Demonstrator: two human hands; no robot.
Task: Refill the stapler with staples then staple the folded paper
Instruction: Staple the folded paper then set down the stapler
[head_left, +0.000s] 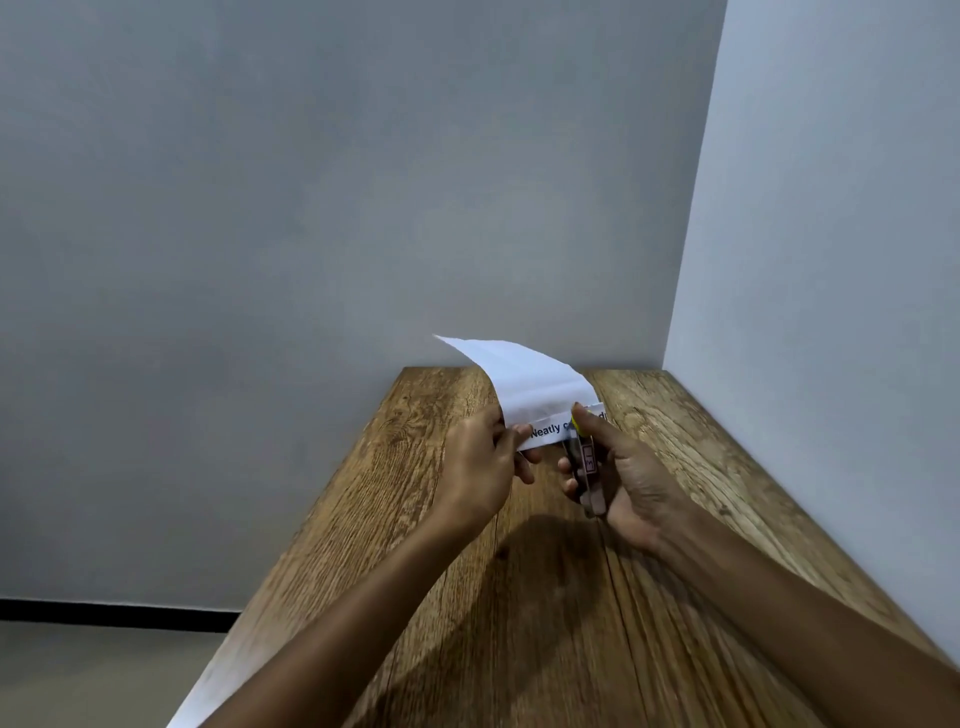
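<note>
My left hand (480, 457) pinches the folded white printed paper (524, 392) above the wooden surface (571, 597); my right hand (631, 478) grips the small clear-bodied stapler (586, 467), its far end at the paper's folded edge.

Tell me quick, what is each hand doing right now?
Left hand: closed, pinching the folded paper.
Right hand: closed around the stapler, its front end at the paper's folded edge.

The white folded paper (524, 384), printed strip along its lower edge, sits tilted in the slim stapler's (587, 462) yellow-tipped mouth.
</note>
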